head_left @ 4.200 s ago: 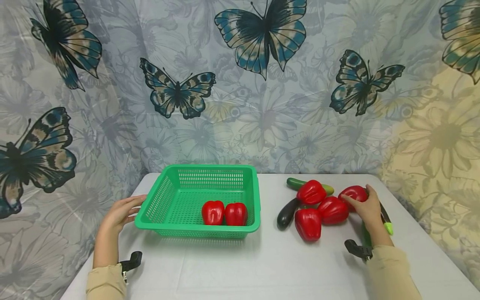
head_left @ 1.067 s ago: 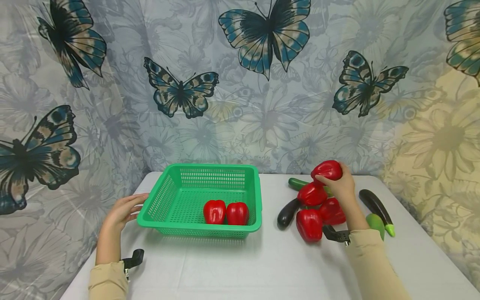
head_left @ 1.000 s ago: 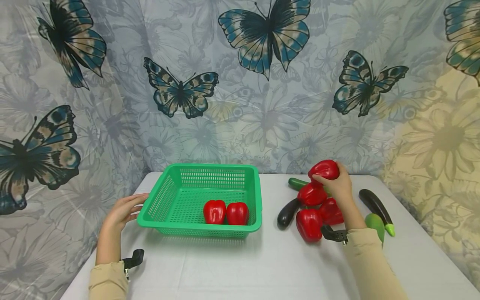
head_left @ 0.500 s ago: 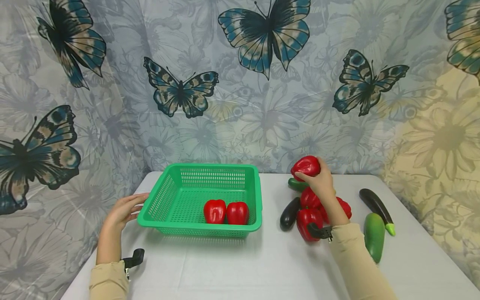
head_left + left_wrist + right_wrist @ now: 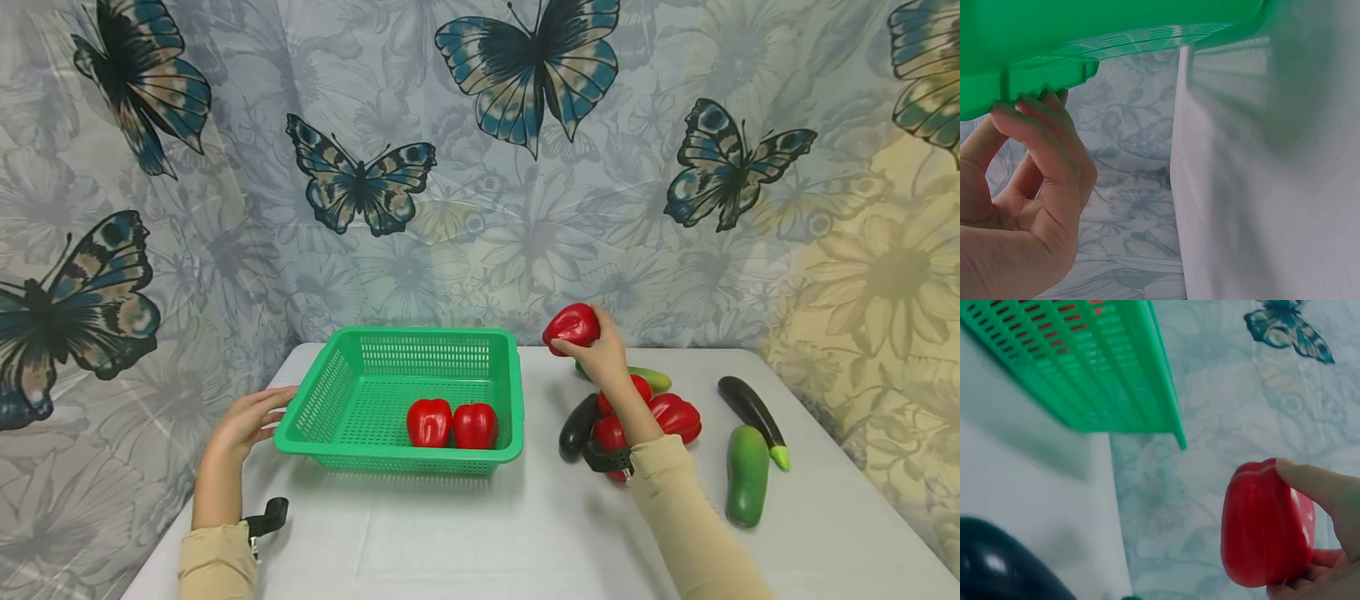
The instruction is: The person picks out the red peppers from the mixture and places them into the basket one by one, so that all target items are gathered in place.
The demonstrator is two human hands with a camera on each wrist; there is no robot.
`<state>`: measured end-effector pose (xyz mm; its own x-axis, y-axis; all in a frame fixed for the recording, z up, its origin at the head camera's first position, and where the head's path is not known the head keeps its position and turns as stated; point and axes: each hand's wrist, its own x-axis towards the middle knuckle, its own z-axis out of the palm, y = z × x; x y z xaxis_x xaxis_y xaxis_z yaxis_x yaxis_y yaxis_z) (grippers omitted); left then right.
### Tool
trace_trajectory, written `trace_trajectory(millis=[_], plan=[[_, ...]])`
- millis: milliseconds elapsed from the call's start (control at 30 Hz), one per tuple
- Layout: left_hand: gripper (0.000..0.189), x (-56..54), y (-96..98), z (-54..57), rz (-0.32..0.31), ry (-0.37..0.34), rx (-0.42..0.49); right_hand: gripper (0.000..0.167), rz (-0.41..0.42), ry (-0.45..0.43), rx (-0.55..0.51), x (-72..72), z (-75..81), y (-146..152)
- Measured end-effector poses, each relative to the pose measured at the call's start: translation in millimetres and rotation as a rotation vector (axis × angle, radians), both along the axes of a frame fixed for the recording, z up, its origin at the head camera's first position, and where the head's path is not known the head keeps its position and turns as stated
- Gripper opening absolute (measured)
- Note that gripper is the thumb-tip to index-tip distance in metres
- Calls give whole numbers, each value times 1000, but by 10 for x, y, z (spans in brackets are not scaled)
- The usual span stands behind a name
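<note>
In the head view my right hand [image 5: 606,357] holds a red bell pepper [image 5: 572,329] above the table, right of the green basket [image 5: 397,457]. The right wrist view shows the thumb on one side of this bell pepper [image 5: 1266,525] and fingers beneath. My left hand [image 5: 243,421] is at the basket's left rim; in the left wrist view its bent fingers [image 5: 1054,150] hold the rim's edge. Two red bell peppers [image 5: 429,423] sit side by side in the basket's front right part.
More red bell peppers [image 5: 675,417], partly behind the right arm, lie with a dark eggplant [image 5: 577,427] and a green-yellow cucumber [image 5: 651,379]. Farther right are a long eggplant [image 5: 750,408] and a thick green vegetable [image 5: 747,479]. A butterfly-patterned cloth [image 5: 525,250] hangs behind the white table [image 5: 450,542].
My right hand took the bell pepper from the right side of the pile, lifted it and carried it left towards the basket. The left hand stayed at the rim.
</note>
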<state>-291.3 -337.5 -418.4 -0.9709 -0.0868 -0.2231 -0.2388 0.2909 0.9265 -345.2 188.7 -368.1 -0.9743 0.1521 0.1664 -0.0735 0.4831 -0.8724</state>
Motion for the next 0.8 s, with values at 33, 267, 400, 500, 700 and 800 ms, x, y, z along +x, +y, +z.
trace_trajectory(millis=[33, 267, 400, 500, 700, 800], plan=[[70, -3, 2, 1, 3, 0, 1, 95, 10, 6, -1, -3, -2, -32], [73, -6, 14, 6, 3, -8, -4, 92, 74, 33, -22, -19, -9, -267], [72, -1, 7, 1, -7, -5, -14, 92, 106, 33, -32, -22, -10, -410], [72, -4, 9, -4, -2, -8, -17, 92, 142, 39, -33, -24, -26, -511], [71, 10, 16, 5, -1, -15, -11, 91, 202, 60, -18, -13, -33, -704], [68, 18, 11, 8, -2, -16, 0, 90, 220, 67, -13, -8, -27, -799]])
